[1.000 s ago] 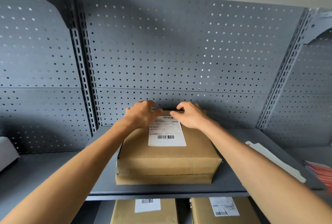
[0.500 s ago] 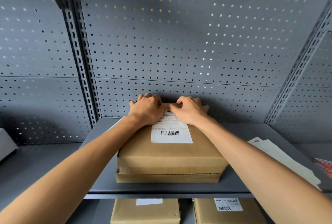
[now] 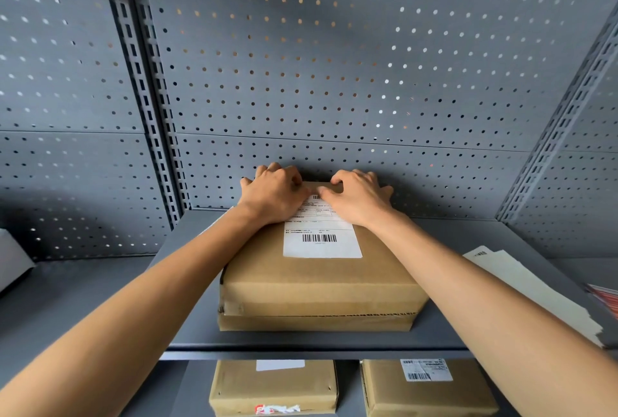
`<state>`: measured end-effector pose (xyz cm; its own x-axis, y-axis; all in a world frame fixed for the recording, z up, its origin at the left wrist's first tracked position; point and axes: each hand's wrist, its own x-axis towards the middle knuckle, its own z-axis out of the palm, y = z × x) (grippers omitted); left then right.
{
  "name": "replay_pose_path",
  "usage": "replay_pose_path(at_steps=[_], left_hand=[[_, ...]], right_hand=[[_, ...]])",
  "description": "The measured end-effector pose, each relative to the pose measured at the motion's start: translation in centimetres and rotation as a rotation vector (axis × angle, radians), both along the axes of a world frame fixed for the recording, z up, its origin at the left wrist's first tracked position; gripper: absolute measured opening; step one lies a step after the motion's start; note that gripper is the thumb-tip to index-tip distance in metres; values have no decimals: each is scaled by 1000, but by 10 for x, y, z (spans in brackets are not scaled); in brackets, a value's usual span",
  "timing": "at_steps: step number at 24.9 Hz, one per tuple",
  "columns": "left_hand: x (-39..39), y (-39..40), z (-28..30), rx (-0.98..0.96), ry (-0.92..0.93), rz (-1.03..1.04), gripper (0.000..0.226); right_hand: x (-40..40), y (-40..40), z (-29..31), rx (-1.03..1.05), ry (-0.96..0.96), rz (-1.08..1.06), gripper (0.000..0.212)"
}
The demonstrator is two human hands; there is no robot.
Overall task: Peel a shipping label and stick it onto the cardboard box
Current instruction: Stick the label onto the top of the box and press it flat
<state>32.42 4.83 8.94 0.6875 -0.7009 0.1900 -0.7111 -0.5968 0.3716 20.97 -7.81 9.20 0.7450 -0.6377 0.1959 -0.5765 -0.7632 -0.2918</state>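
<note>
Landmark: the brown taped cardboard box (image 3: 317,286), set square on the grey metal shelf (image 3: 187,326).

The left hand (image 3: 272,195) rests on the box's far left top, fingers (image 3: 294,179) curled, gripping nothing, pressing down.

The white barcoded shipping label (image 3: 322,241) lies flat on the box's top centre, evidently stuck.

The right hand (image 3: 356,197) mirrors it at far right, likely smoothing the label's far edge.
</note>
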Motion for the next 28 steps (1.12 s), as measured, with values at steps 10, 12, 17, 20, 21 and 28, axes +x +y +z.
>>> replay_pose_path(at_steps=[10, 12, 17, 20, 21, 28], left_hand=[[19, 6, -5, -44, 51, -94, 38], [23, 8, -6, -55, 57, -108, 41], [17, 16, -1, -49, 66, -132, 43], [17, 27, 5, -61, 107, -95, 43], [17, 29, 9, -65, 142, -73, 54], [-17, 24, 6, 188, 56, -16, 73]], right_hand=[[-9, -10, 0, 109, -57, 47, 28], [-11, -10, 2, 118, -68, 53, 31], [-15, -8, 6, 126, -40, 57, 38], [-22, -6, 17, 108, -26, 26, 30], [-23, -5, 20, 113, 2, 28, 35], [-21, 19, 10, 18, 149, 59, 71]])
